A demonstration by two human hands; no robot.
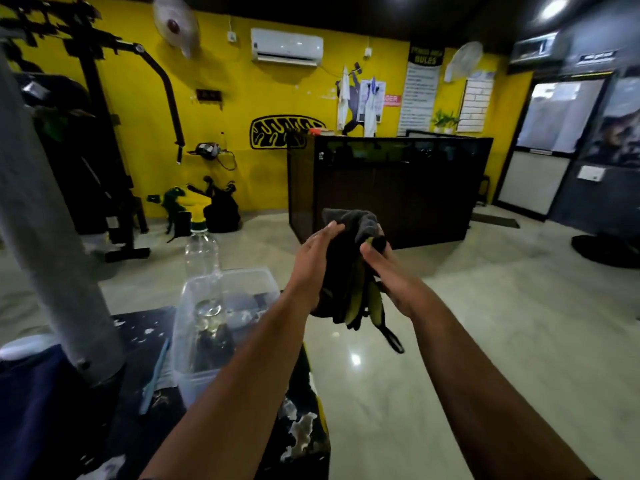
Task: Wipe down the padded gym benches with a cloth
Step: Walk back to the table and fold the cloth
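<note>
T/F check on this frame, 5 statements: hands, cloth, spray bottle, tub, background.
1. The left hand and right hand both hold the dark cloth. True.
2. The dark cloth is pressed flat on the bench pad. False: it is held up in the air, off the pad.
3. The spray bottle stands inside the clear tub. True.
4. The spray bottle's nozzle is red. False: it is green and yellow.
5. The wall behind the black counter is blue. False: it is yellow.
</note>
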